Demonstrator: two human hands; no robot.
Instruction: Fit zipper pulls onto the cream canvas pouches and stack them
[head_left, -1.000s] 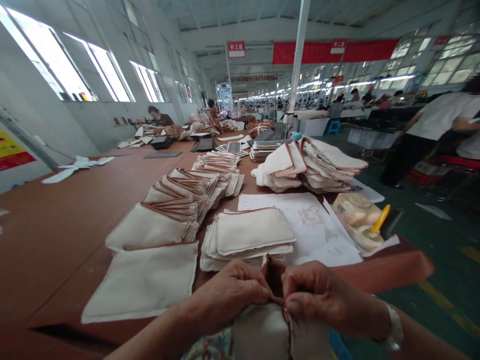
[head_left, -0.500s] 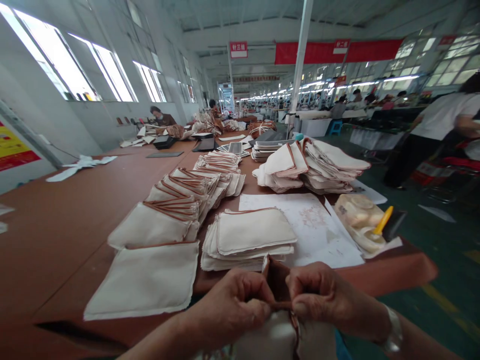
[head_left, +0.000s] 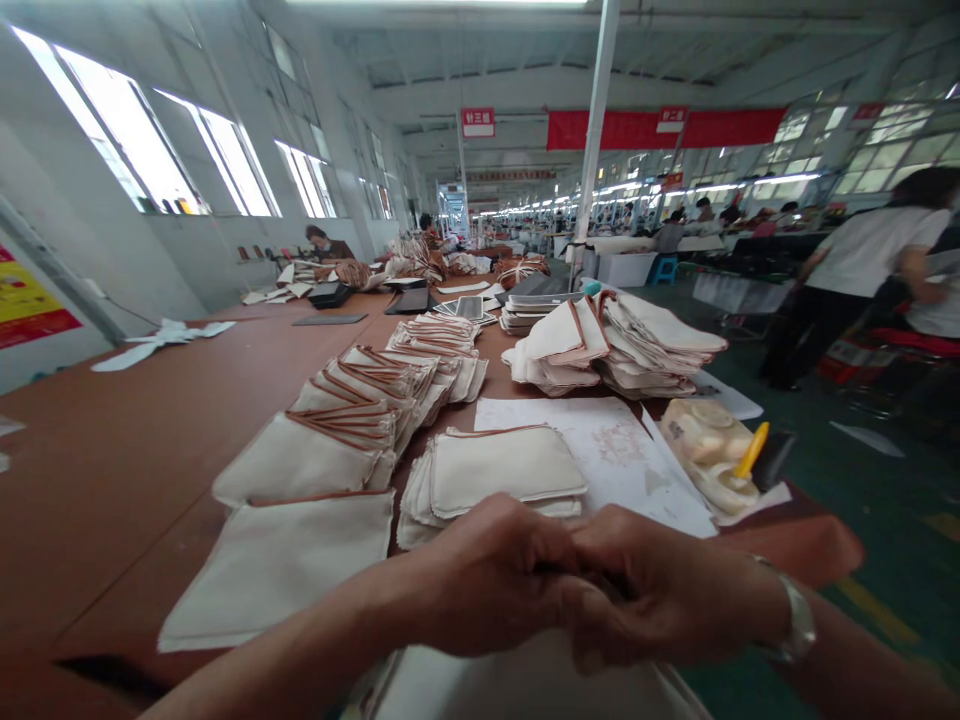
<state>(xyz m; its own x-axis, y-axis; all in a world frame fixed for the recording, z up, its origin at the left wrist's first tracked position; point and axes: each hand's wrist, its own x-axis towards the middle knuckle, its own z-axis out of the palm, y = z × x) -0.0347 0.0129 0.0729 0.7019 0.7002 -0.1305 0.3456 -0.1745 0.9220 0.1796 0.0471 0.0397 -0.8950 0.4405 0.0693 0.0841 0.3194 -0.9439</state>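
Observation:
My left hand (head_left: 495, 575) and my right hand (head_left: 652, 585) meet at the lower centre, fingers curled and pressed together. What they pinch is hidden between the fingers. Beneath them lies a cream fabric piece (head_left: 517, 680), cut by the bottom edge. Just beyond the hands sits a stack of cream pieces with brown edging (head_left: 510, 465). To the left, one cream piece (head_left: 285, 570) lies flat before a fanned row of similar pieces (head_left: 360, 400).
A larger cream pile (head_left: 630, 340) stands behind white paper (head_left: 622, 460). A plastic container (head_left: 705, 435) with a yellow-handled tool (head_left: 752, 452) is at the brown table's (head_left: 150, 450) right edge. People sit or stand farther off.
My hands have come together and cover the brown edge that showed between them. The cream piece below them now shows a broad flat face. The view has tilted slightly up.

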